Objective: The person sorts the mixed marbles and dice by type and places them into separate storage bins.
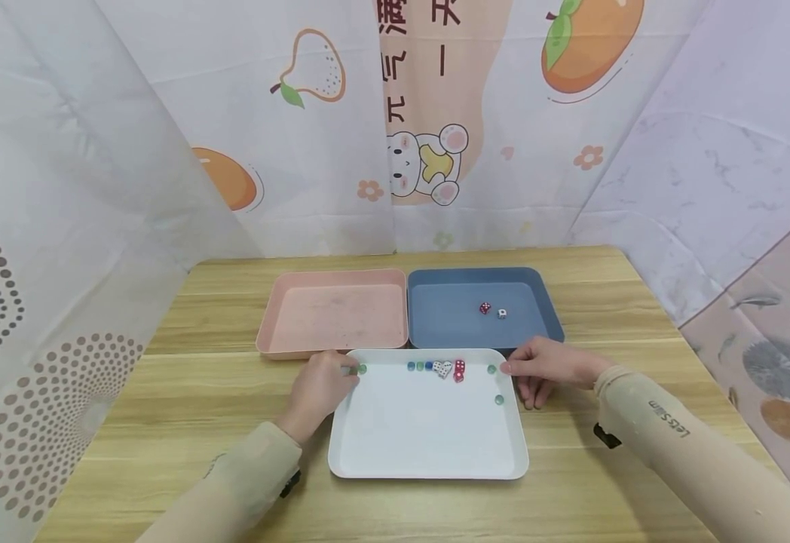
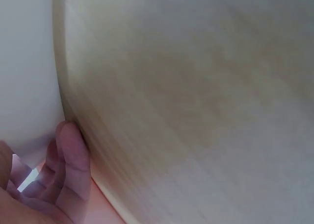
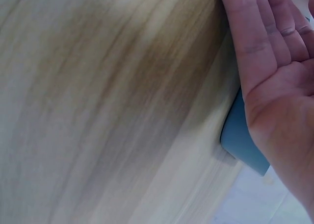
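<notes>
A white tray (image 1: 429, 437) lies before me, its far edge against two other trays. At its far left corner my left hand (image 1: 320, 388) grips the rim, with curled fingers (image 2: 73, 150) against the outer side in the left wrist view. My right hand (image 1: 544, 366) holds the far right corner, thumb side over the rim, other fingers outside. A green bead (image 1: 362, 369) lies by the left fingertips; another green bead (image 1: 491, 369) is near the right ones. A third green bead (image 1: 499, 400) sits nearer me. Blue and green beads (image 1: 419, 366), white dice (image 1: 443, 369) and red dice (image 1: 459, 369) line the far wall.
Behind the white tray stand a pink tray (image 1: 341, 309) on the left and a blue tray (image 1: 442, 302) on the right. The blue one holds a red die (image 1: 485, 308) and a white die (image 1: 501, 314). A printed curtain (image 1: 300, 188) hangs behind the wooden table (image 1: 218, 385).
</notes>
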A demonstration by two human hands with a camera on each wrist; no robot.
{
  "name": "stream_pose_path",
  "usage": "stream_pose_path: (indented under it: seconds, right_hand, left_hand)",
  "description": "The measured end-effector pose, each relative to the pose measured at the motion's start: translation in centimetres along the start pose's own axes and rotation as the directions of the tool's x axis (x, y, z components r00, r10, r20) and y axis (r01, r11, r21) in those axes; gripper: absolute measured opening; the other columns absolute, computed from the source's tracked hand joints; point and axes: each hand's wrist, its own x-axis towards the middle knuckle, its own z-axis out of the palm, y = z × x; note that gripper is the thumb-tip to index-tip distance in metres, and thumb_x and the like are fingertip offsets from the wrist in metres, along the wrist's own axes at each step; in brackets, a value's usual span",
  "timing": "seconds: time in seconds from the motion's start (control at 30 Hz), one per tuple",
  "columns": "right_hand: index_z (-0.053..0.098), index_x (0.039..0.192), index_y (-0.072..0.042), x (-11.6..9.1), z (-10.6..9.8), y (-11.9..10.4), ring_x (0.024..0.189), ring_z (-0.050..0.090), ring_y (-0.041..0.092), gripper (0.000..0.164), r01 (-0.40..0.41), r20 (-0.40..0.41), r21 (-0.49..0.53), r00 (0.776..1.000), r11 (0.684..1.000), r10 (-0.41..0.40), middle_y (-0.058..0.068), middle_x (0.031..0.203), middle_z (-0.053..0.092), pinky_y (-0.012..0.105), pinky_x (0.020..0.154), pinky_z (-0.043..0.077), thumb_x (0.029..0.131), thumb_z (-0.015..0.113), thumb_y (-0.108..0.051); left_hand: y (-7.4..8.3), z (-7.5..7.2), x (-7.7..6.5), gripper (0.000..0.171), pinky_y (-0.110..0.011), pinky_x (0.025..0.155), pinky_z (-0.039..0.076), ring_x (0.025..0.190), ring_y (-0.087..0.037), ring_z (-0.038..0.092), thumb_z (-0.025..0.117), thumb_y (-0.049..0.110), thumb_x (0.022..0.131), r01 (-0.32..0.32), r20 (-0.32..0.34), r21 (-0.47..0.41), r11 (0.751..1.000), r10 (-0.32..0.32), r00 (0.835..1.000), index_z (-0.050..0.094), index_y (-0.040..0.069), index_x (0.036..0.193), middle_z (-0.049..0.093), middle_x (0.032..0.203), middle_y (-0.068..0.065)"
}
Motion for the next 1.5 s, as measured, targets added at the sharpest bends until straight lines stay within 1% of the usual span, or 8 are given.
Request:
stream_pose_path:
  seconds: [0.23, 0.47, 0.6, 0.77, 0.97, 1.2, 1.4, 1.5]
  right_hand:
    - [0.070, 0.084, 0.002, 0.1, 0.0, 0.2, 0.062, 0.071, 0.024, 0.041, 0.002, 0.005, 0.003, 1.000, 1.000, -0.002, 0.015, 0.070, 0.069, 0.043, 0.062, 0.063, 0.104, 0.062, -0.033]
    - [0.069, 0.083, 0.003, 0.2, -0.1, 0.2, 0.062, 0.070, 0.023, 0.042, 0.002, 0.013, 0.011, 1.000, 1.000, -0.002, 0.014, 0.070, 0.069, 0.042, 0.061, 0.063, 0.103, 0.062, -0.033]
    - [0.070, 0.084, 0.003, 0.3, -0.1, 0.3, 0.061, 0.070, 0.022, 0.042, -0.002, 0.025, 0.019, 1.000, 1.000, 0.001, 0.014, 0.070, 0.069, 0.040, 0.061, 0.063, 0.104, 0.062, -0.033]
    - [0.070, 0.084, 0.003, 0.3, 0.0, 0.2, 0.062, 0.070, 0.022, 0.041, 0.000, 0.023, 0.000, 1.000, 1.000, 0.000, 0.014, 0.070, 0.069, 0.039, 0.060, 0.062, 0.104, 0.061, -0.033]
    - [0.070, 0.084, 0.001, 0.3, -0.1, 0.0, 0.062, 0.070, 0.022, 0.041, 0.008, 0.014, -0.036, 1.000, 0.999, -0.008, 0.013, 0.069, 0.069, 0.037, 0.059, 0.062, 0.104, 0.060, -0.033]
    - [0.070, 0.083, 0.001, 0.3, -0.2, 0.1, 0.062, 0.071, 0.023, 0.041, 0.009, 0.021, -0.021, 1.000, 1.000, -0.009, 0.013, 0.069, 0.069, 0.038, 0.059, 0.062, 0.104, 0.061, -0.032]
    - [0.070, 0.083, 0.002, 0.4, -0.3, 0.2, 0.063, 0.071, 0.023, 0.042, 0.012, 0.028, -0.026, 1.000, 1.000, -0.011, 0.013, 0.069, 0.069, 0.037, 0.059, 0.062, 0.105, 0.060, -0.033]
    - [0.070, 0.083, 0.002, 0.4, -0.3, 0.2, 0.063, 0.071, 0.023, 0.042, 0.013, 0.029, -0.033, 1.000, 0.999, -0.012, 0.013, 0.069, 0.069, 0.037, 0.060, 0.062, 0.104, 0.060, -0.033]
  left_hand:
    - [0.0, 0.1, 0.2, 0.019, -0.043, 0.081, 0.062, 0.105, -0.026, 0.072, 0.072, -0.002, 0.086, -0.013, -0.005, -0.003, 1.000, 0.013, 1.000, 0.083, 0.009, 0.097, 0.077, 0.110, -0.009]
    - [-0.5, 0.2, -0.1, 0.010, -0.039, 0.072, 0.059, 0.092, -0.022, 0.070, 0.081, 0.009, 0.084, -0.017, -0.059, -0.011, 1.000, 0.016, 0.998, 0.083, 0.014, 0.093, 0.072, 0.098, -0.002]
    - [-1.0, 0.3, -0.2, 0.009, -0.034, 0.069, 0.055, 0.081, -0.016, 0.063, 0.084, 0.012, 0.082, -0.065, -0.115, -0.067, 0.996, 0.057, 0.992, 0.083, 0.014, 0.091, 0.066, 0.091, 0.001]
    - [-1.3, 0.3, -0.4, 0.010, -0.029, 0.068, 0.049, 0.076, -0.013, 0.054, 0.086, 0.011, 0.082, -0.112, -0.162, -0.153, 0.982, 0.087, 0.983, 0.084, 0.011, 0.092, 0.062, 0.093, 0.000]
    - [-1.4, 0.1, -0.3, 0.012, -0.024, 0.067, 0.049, 0.078, -0.012, 0.055, 0.087, 0.011, 0.081, -0.139, -0.194, -0.199, 0.970, 0.099, 0.976, 0.084, 0.010, 0.093, 0.061, 0.096, -0.001]
    - [-1.2, -1.0, 0.2, 0.014, -0.021, 0.060, 0.048, 0.075, -0.013, 0.054, 0.087, 0.011, 0.082, -0.176, -0.203, -0.270, 0.947, 0.123, 0.971, 0.084, 0.011, 0.095, 0.061, 0.085, 0.002]
    - [-1.2, -2.4, 1.2, 0.016, -0.020, 0.058, 0.048, 0.071, -0.013, 0.054, 0.085, 0.009, 0.084, -0.268, -0.223, -0.290, 0.919, 0.208, 0.953, 0.083, 0.008, 0.099, 0.063, 0.080, 0.003]
    - [-1.2, -3.2, 1.9, 0.015, -0.019, 0.056, 0.048, 0.069, -0.012, 0.055, 0.084, 0.011, 0.086, -0.285, -0.212, -0.318, 0.904, 0.225, 0.951, 0.083, 0.009, 0.100, 0.064, 0.080, 0.003]
